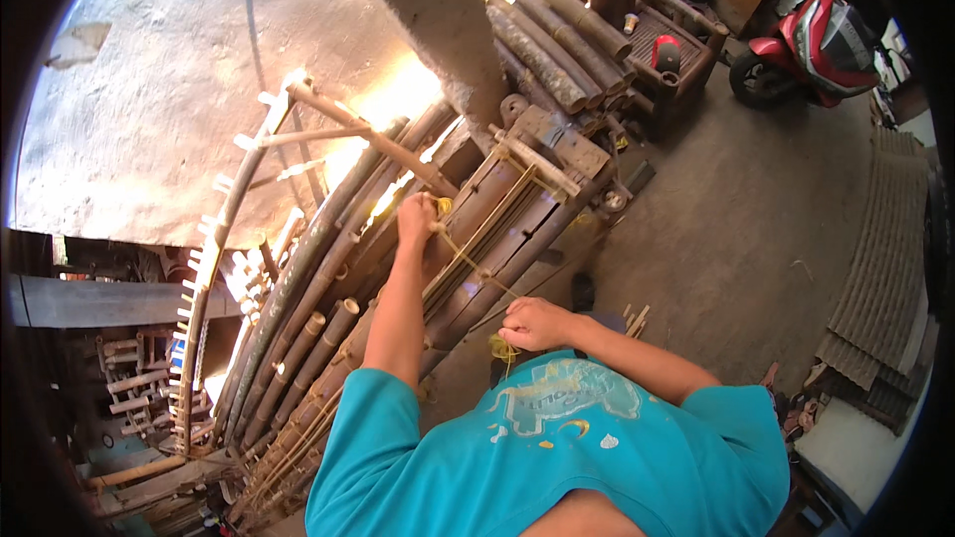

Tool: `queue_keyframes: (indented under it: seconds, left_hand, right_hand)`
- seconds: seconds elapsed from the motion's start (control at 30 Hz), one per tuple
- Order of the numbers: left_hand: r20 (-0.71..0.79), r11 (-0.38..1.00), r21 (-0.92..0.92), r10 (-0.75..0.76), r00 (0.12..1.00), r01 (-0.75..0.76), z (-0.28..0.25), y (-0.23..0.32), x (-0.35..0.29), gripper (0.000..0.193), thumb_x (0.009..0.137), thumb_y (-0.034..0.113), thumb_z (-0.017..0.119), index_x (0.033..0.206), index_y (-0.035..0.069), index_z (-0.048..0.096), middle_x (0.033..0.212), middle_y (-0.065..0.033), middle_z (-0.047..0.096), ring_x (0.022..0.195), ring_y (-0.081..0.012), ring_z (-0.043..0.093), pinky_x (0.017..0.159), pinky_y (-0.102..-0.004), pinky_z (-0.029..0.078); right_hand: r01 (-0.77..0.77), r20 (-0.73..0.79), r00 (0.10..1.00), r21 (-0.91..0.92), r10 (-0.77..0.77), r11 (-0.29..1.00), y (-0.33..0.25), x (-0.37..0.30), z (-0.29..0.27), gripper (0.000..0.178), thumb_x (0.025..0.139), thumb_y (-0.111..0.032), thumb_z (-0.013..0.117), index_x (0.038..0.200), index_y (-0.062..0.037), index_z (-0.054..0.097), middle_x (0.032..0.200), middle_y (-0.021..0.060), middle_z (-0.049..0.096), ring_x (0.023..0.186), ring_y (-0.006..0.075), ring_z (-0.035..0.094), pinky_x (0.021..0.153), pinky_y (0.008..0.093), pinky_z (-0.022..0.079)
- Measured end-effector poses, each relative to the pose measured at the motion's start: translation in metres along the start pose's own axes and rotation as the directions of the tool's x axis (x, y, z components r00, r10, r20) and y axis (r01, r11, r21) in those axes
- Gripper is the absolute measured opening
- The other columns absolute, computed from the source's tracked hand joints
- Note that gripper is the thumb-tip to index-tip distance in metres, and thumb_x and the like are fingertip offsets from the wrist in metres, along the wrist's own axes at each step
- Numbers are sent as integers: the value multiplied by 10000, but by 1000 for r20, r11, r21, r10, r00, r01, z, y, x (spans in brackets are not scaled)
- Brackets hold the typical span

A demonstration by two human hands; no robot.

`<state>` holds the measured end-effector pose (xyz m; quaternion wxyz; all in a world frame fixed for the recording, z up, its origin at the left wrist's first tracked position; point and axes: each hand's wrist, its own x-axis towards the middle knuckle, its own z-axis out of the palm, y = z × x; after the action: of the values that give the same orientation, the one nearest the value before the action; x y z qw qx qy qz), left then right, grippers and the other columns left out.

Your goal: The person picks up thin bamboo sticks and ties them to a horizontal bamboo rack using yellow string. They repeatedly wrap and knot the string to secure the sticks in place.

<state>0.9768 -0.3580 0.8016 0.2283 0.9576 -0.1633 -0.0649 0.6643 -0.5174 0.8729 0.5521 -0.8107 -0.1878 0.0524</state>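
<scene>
A thin yellow cord [484, 275] runs taut on a slant between my two hands, with small lumps along it. My left hand [416, 219] is closed on its far end, and a yellow loop of the cord shows beside the fingers. Close to my shirt, my right hand [537, 323] is shut on the near end, with a loose yellow tangle hanging under it. Beneath the cord lies a long bench-like frame [487, 283] of thick brown bamboo with thin strips along its middle. A worn wooden block [562, 144] sits at its far end.
Long bamboo poles [288, 338] lean along the left, beside a curved bamboo piece with pegs [211, 254]. Cut bamboo [552, 45] is stacked beyond the bench. A red motorcycle [821, 45] stands at far right, near corrugated sheets [870, 259]. A concrete post [428, 20] rises ahead.
</scene>
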Motion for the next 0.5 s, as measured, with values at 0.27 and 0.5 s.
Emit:
queue_keyframes:
  seconds: [0.27,0.5]
  left_hand:
    - [136,983,-44,182,974,-178,9,193,-46,238,925,271,578,1044,83,663,913,-206,712,923,-386,683,885,-508,477]
    - [-62,995,-7,101,993,-102,44,231,-83,137,905,214,619,984,104,596,838,-131,689,856,-323,638,805,-461,329]
  right_hand:
    - [-66,-129,516,980,847,190,116,-37,-80,309,891,-192,575,1161,-41,568,984,91,618,1000,251,577,966,402,451]
    - [310,-841,337,523,423,793,5,49,-111,311,966,-167,411,748,-23,579,797,92,612,783,231,567,849,358,464]
